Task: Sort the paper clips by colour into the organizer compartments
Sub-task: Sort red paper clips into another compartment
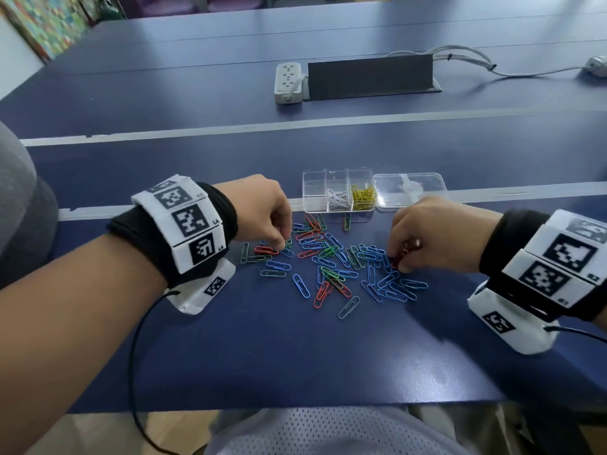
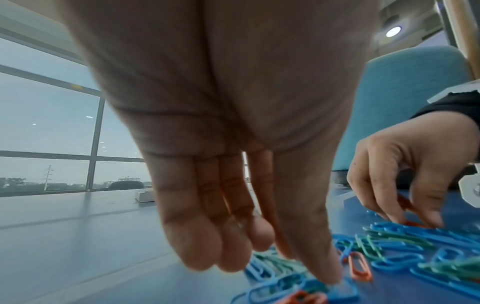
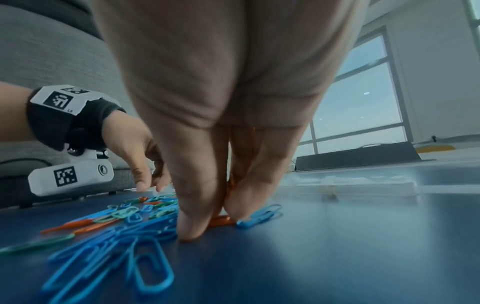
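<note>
**A:** Paper clips (image 1: pixel 331 261), loose pile on the blue table (image 1: pixel 295 356) just in front of the clear organizer (image 1: pixel 338 192). White and yellow clips are already in two of its compartments; only red, blue and green are left out. Which hand goes next?

**B:** I'd guess the right hand (image 1: pixel 437 234). It's pinching red clips (image 1: pixel 399 259) at the pile's right edge, and the wrist cam shows a red clip (image 3: pixel 221 220) flat between thumb and fingertips (image 3: pixel 192 224), long axis running left-right.

**A:** And the organizer from there?

**B:** Up and to the left of that grip, pretty near. The empty compartment is the far-left one, though, closer to the left hand (image 1: pixel 262 211).

**A:** Left holding anything?

**B:** Its thumb (image 2: pixel 327 269) is down on the clips beside a red one (image 2: pixel 359 267), but whether anything's pinched, can't tell.
</note>
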`<state>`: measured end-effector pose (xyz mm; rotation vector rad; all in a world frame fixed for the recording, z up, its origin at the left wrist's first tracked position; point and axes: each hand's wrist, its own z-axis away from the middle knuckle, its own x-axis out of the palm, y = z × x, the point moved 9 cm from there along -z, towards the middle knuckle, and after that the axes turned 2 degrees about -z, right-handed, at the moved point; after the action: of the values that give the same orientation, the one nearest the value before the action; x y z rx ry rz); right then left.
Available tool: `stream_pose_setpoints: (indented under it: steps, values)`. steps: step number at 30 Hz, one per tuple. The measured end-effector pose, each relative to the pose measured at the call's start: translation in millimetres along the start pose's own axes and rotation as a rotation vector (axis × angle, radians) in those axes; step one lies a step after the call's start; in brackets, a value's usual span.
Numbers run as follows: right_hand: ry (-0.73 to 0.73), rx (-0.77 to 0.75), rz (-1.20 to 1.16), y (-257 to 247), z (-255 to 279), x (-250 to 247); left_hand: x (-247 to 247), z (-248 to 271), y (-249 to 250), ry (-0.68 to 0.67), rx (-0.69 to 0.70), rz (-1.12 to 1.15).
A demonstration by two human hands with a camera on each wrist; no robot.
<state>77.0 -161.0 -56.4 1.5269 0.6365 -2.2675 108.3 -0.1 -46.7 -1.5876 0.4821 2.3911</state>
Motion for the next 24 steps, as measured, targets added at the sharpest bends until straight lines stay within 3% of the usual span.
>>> stream_pose_setpoints:
  steps: [8, 12, 16, 21, 24]
  values:
    - [-0.022, 0.023, 0.002, -2, -1, -3, 12, 7, -11, -0.03, -0.045, -0.059]
    - [0.083, -0.006, -0.051, -11, -3, -15, 9, 13, -11, 0.009, -0.04, -0.008]
    - [0.142, 0.018, -0.251, -18, -10, -21, 8, 18, -18, 0.026, -0.048, 0.142]
    - [-0.089, 0.18, -0.729, -20, -18, 9, 10, 25, -24, 0.035, -0.05, 0.334]
    - [-0.089, 0.241, -0.85, -24, -22, 12, 10, 27, -27, 0.061, -0.063, 0.372]
